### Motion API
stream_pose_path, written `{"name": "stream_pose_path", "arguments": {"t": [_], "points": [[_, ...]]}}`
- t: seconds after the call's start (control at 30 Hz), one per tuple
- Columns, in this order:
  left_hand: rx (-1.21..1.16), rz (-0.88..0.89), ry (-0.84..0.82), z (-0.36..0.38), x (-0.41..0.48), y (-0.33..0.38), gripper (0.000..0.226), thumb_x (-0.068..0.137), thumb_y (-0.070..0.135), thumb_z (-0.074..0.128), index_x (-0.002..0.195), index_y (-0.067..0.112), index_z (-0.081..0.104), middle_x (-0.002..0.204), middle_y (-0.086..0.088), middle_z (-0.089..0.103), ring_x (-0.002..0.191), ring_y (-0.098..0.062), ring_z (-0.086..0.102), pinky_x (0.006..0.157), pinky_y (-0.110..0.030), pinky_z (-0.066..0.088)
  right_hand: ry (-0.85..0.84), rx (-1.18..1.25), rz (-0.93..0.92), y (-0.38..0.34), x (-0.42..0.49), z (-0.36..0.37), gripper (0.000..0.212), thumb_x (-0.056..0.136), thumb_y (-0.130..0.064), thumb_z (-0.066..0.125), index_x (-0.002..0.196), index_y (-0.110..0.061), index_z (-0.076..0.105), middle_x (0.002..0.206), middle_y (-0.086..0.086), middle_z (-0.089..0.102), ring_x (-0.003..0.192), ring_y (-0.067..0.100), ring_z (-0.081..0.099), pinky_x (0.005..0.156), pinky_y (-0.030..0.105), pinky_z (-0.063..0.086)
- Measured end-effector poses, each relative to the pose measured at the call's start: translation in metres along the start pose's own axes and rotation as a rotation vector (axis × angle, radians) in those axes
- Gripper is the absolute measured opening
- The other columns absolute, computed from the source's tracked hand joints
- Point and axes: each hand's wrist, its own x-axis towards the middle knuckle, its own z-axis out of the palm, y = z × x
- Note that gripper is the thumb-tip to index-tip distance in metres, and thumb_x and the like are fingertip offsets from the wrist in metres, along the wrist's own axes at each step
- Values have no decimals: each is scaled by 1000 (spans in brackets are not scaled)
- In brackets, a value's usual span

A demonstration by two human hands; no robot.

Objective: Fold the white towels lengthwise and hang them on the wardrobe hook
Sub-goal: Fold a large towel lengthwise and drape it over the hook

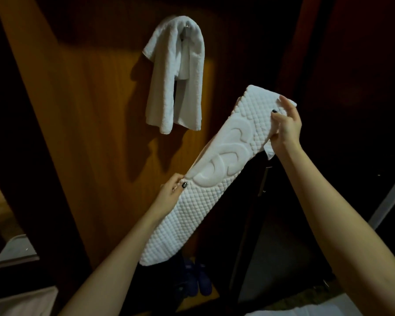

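Note:
A white towel hangs draped over the wardrobe hook on the wooden door, its two ends dangling. In front of it I hold a second white towel, quilted with a raised emblem, folded into a long narrow strip that slants from upper right to lower left. My right hand pinches its upper end. My left hand pinches the strip's left edge near the middle. The lower end hangs free.
The brown wardrobe door fills the left and centre; a darker panel stands to the right. A pair of dark blue slippers lies on the floor below. Pale bedding shows at the bottom left corner.

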Motion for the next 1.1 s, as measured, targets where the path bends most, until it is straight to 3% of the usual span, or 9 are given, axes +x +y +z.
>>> {"name": "stream_pose_path", "arguments": {"t": [0.1, 0.23, 0.37, 0.47, 0.53, 0.6, 0.7, 0.93, 1.1], "points": [[-135, -55, -21, -21, 3, 11, 19, 97, 29, 54, 109, 42, 52, 88, -16, 67, 67, -21, 64, 55, -31, 52, -6, -30, -15, -3, 3, -2, 44, 91, 6, 48, 126, -17, 59, 127, 2, 53, 110, 18, 61, 80, 31, 57], [-128, 9, -22, -55, 17, 30, 15, 95, 22, 57, 102, 36, 58, 75, 0, 65, 58, -12, 60, 48, -25, 48, -63, 15, 36, -17, 9, 5, 45, 91, 1, 55, 132, -18, 56, 122, 7, 58, 95, 11, 67, 70, 26, 57], [-39, 34, -6, -99, 35, 59, 16, 94, 15, 55, 90, 28, 64, 86, 11, 67, 73, -7, 65, 60, -22, 52, -154, -39, 28, -30, 17, 14, 46, 89, -2, 61, 131, -19, 57, 90, -2, 64, 67, -2, 65, 55, 16, 52], [45, -3, -17, -129, 47, 84, 19, 92, 20, 52, 90, 28, 70, 91, 11, 69, 73, -5, 66, 60, -24, 52, -173, -156, -84, -40, 22, 23, 39, 87, -2, 64, 122, -18, 62, 71, -4, 58, 47, -1, 51, 40, 15, 39], [106, 19, 32, -145, 56, 105, 19, 91, 22, 56, 89, 32, 72, 97, 12, 69, 80, 0, 65, 64, -20, 51, -203, -192, -129, -49, 25, 33, 36, 86, -6, 67, 118, -21, 64, 86, 3, 62, 53, -1, 59, 43, 15, 44], [113, 36, 18, -158, 62, 125, 7, 85, 28, 69, 90, 33, 71, 103, 10, 67, 88, -2, 65, 66, -18, 49, -240, -180, -131, -57, 29, 42, 34, 85, -9, 70, 115, -25, 64, 105, 9, 65, 74, 7, 70, 53, 20, 54], [123, 47, -23, -173, 71, 148, 25, 80, 25, 75, 102, 29, 63, 110, 11, 56, 90, -1, 63, 58, -9, 48, -264, -172, -164, -65, 35, 58, 32, 85, -11, 70, 112, -28, 64, 119, 15, 64, 92, 17, 71, 63, 26, 58], [152, 117, 34, -218, 111, 199, 26, 78, 21, 77, 99, 30, 64, 112, 5, 58, 80, 7, 65, 54, -5, 46, -257, -181, -226, -86, 67, 96, 40, 84, -11, 73, 119, -24, 59, 116, 16, 64, 83, 13, 69, 58, 22, 56], [219, 197, 105, -254, 154, 233, 18, 77, 29, 77, 89, 39, 68, 109, 3, 62, 84, -6, 67, 58, -14, 51, -214, -197, -360, -111, 101, 127, 41, 79, -14, 75, 117, -16, 60, 99, 1, 64, 83, 13, 67, 59, 25, 57]]}}
